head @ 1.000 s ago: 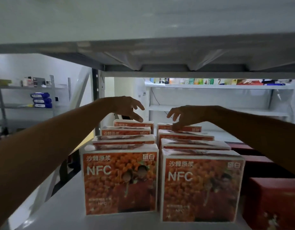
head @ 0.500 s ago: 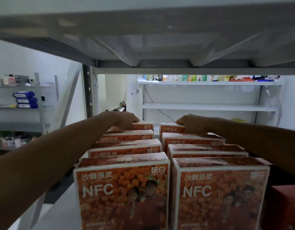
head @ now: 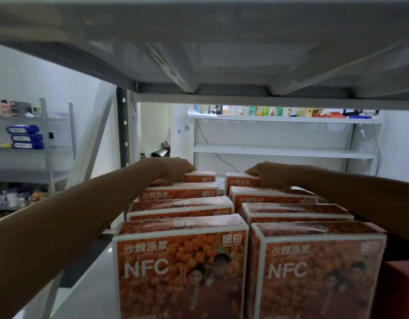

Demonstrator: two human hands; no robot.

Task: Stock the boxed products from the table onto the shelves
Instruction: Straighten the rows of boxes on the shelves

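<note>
The head view looks level into the shelf bay [head: 88, 284], close behind orange boxes [head: 182, 268].

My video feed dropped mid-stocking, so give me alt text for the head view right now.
Both hands reach deep into a shelf: the left hand rests on the rearmost orange box of the left row, the right hand on the rearmost orange box of the right row. Two rows of four orange NFC boxes stand front to back on the white shelf, beneath another shelf's underside.

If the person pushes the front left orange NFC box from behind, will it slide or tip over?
The front left orange cardboard NFC box probably slides: the white shelf surface looks smooth and glossy. It stands upright, tall but thin, so a high push might tip it forward. Its straight edges suggest it is stiff.
</note>
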